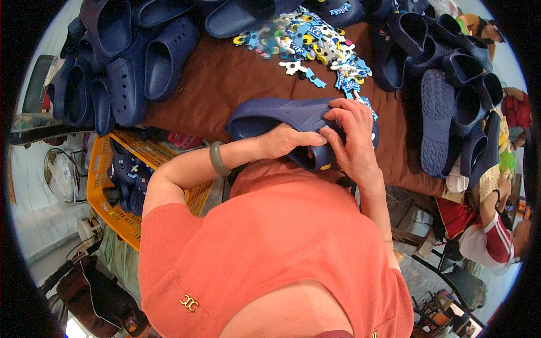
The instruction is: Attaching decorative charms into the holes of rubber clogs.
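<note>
A navy foam clog (pixel 270 115) lies sideways between my hands at the near edge of the brown cloth-covered table. My left hand (pixel 284 139) grips it near the middle, thumb stretched along the upper; its other fingers are mostly hidden. Over the toe end, my right hand (pixel 358 138) is curled with fingertips and thumb pressed on the surface. Whether a small piece sits under those fingertips, I cannot tell. A bit of yellow shows at the clog's lower edge. Just beyond lies a heap of small charms (pixel 315 45) in white, blue and yellow.
Navy clogs (pixel 127 81) are piled on the left, with more clogs (pixel 439 112) on the right. A yellow crate (pixel 101 186) holding decorated clogs stands below the table at left. At far right, another person (pixel 490 242) sits close to the table.
</note>
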Motion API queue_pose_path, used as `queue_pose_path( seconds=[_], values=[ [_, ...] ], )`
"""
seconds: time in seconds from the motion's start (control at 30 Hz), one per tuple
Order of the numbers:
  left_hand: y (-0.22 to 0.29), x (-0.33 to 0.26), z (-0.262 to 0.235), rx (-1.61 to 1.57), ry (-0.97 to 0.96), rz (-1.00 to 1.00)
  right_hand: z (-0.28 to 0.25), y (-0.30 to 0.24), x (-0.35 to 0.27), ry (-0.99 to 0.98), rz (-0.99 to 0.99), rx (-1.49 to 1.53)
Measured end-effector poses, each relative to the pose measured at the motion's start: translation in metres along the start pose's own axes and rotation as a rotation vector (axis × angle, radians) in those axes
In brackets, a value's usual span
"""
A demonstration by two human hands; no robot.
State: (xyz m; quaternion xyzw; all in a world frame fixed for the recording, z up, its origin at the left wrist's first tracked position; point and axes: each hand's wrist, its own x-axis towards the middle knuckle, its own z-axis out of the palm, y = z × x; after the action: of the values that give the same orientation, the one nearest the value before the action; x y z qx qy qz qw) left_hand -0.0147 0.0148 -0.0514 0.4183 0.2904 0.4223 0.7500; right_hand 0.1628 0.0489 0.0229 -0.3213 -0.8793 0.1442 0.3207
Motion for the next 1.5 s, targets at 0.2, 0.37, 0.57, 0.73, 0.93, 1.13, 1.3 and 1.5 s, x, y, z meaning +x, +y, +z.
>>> queue_pose_path(
  seconds=[0.2, 0.37, 0.57, 0.73, 0.93, 1.13, 1.3, 1.5],
  values=[
    [0.006, 0.006, 0.003, -0.130, 0.079, -0.042, 0.017, 0.018, -0.003, 0.168, -0.095, 0.036],
    [0.000, 0.011, 0.000, -0.219, 0.130, -0.091, 0.024, 0.022, -0.004, 0.203, -0.142, -0.051],
    [0.011, 0.034, -0.019, -0.345, 0.102, -0.157, 0.022, 0.030, 0.003, 0.127, -0.076, -0.137],
    [0.009, 0.042, -0.026, -0.350, 0.165, -0.188, 0.020, 0.036, 0.014, 0.024, -0.098, -0.248],
    [0.010, 0.047, -0.029, -0.324, 0.199, -0.230, 0.021, 0.043, 0.028, -0.122, -0.117, -0.267],
    [0.016, 0.048, -0.028, -0.334, 0.193, -0.279, 0.023, 0.044, 0.028, -0.166, -0.081, -0.208],
    [0.007, 0.054, -0.030, -0.374, 0.291, -0.233, 0.028, 0.043, 0.021, -0.131, -0.055, -0.247],
    [0.004, 0.049, -0.023, -0.317, 0.335, -0.184, 0.022, 0.037, 0.027, -0.202, -0.073, -0.304]
  ],
)
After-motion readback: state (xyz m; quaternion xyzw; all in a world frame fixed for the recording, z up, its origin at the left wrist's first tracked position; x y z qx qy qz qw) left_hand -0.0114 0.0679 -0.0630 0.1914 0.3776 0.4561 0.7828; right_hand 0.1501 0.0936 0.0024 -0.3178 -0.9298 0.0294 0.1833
